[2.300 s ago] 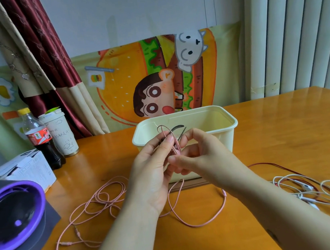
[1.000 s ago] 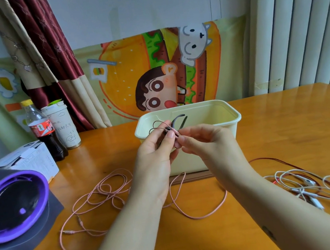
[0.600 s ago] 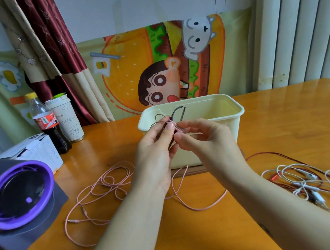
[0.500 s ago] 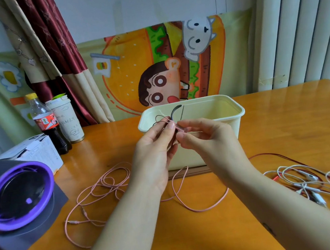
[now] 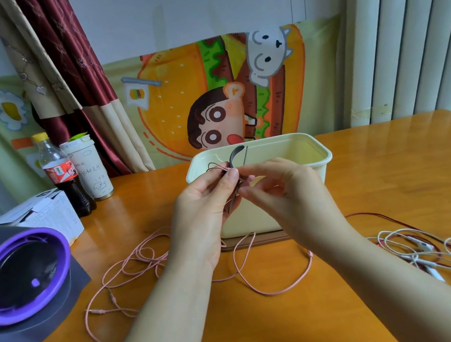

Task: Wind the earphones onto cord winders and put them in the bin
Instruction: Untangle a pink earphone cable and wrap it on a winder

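My left hand (image 5: 204, 213) pinches a thin grey cord winder (image 5: 233, 158) together with a small loop of the pink earphone cable, in front of the cream bin (image 5: 315, 171). My right hand (image 5: 284, 195) pinches the pink cable right beside the winder. The rest of the pink earphone cable (image 5: 134, 270) trails in loose loops over the wooden table (image 5: 389, 173) below and to the left of my hands. The bin's inside looks bare where it shows.
A tangle of white and red earphones (image 5: 433, 250) lies at the right. At the left stand a black and purple round device (image 5: 19, 284), a white box (image 5: 42, 216), a cola bottle (image 5: 61, 174) and a paper cup (image 5: 87, 168). A cartoon cloth hangs behind the bin.
My hands rose slightly and stayed together at the winder, working the pink cable's loop on it. The camera tilted, so the table scene shifted a little.
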Available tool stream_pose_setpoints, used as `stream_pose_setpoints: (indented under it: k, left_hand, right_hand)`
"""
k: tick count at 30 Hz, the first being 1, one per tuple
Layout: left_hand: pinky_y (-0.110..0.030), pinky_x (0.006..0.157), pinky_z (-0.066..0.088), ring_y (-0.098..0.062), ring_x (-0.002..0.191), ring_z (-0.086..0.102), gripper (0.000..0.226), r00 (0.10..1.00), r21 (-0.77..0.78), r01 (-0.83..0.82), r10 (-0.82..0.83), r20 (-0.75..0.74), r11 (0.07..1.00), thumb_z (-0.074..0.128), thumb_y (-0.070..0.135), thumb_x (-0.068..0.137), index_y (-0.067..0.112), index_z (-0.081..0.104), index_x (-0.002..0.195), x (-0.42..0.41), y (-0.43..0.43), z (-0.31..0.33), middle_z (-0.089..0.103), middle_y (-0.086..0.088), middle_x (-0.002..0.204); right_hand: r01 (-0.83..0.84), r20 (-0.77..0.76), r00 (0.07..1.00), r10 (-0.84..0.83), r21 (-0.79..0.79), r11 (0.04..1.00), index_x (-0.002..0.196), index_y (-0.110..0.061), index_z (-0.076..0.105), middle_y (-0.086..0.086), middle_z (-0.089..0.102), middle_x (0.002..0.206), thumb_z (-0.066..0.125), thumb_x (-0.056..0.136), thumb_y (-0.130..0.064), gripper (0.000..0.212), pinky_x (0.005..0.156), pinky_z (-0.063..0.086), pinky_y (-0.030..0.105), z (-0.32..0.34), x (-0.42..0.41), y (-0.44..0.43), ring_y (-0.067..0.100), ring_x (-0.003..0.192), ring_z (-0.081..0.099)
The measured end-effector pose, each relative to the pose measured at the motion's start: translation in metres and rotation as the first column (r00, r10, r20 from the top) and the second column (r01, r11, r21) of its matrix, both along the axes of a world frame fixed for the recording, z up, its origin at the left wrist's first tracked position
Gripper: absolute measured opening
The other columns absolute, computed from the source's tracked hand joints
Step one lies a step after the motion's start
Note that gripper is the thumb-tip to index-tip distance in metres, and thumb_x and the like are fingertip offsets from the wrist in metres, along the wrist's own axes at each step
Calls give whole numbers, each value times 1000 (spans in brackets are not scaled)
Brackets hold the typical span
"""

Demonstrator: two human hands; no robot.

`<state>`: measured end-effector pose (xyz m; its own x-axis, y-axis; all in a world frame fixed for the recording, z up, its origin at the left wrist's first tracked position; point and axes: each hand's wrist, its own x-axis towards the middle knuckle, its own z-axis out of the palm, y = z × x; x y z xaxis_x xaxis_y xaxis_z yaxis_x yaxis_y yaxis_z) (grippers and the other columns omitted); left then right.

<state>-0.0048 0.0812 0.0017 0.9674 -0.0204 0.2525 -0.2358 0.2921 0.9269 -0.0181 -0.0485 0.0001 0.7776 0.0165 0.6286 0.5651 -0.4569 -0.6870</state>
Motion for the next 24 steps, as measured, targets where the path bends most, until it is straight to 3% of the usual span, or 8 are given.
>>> stream_pose_setpoints:
  k: [5, 9, 12, 17, 24]
  left_hand:
    - [-20, 72, 56, -9, 82, 72, 23, 1000, -45, 15, -15, -2, 999, 60, 11, 92, 13, 68, 113, 0, -1, 2, 76, 1, 92]
    - [-16, 68, 54, -6, 81, 71, 25, 1000, -6, -2, 2, 24, 1000, 60, 14, 93, 17, 67, 116, -2, -2, 4, 76, 4, 94]
    - [-16, 67, 52, -6, 87, 71, 23, 998, 51, -26, 23, 50, 998, 57, 19, 95, 23, 67, 116, -3, -2, 4, 76, 3, 95]
    - [-16, 68, 52, -8, 90, 71, 18, 996, 59, -51, 47, 73, 997, 58, 20, 95, 29, 68, 107, -5, -2, 5, 76, 3, 93]
    - [-16, 70, 52, -8, 92, 71, 20, 996, 76, -40, 34, 85, 996, 61, 23, 92, 28, 68, 110, -6, -3, 5, 76, 3, 98]
  right_hand:
    - [-55, -39, 998, 57, 41, 998, 107, -23, 72, -9, 63, 92, 65, 88, -19, 21, 70, 51, 17, 4, 0, -4, 5, 81, 61]
    - [-120, -99, 985, 140, 189, 975, 97, -25, 71, -5, 71, 87, 67, 86, -15, 15, 77, 56, 30, 8, -2, -4, 7, 79, 67]
    - [-178, -126, 963, 236, 355, 918, 96, -14, 63, 3, 72, 85, 71, 82, -12, 16, 74, 59, 33, 10, -5, -4, 17, 81, 70]
    - [-237, -193, 910, 366, 481, 844, 93, -10, 63, 10, 70, 90, 71, 81, -5, 16, 73, 59, 30, 12, -7, -2, 19, 81, 69]
    - [-203, -217, 909, 356, 515, 833, 84, -11, 69, 10, 72, 84, 72, 78, -2, 12, 72, 58, 26, 14, -6, -4, 14, 72, 68]
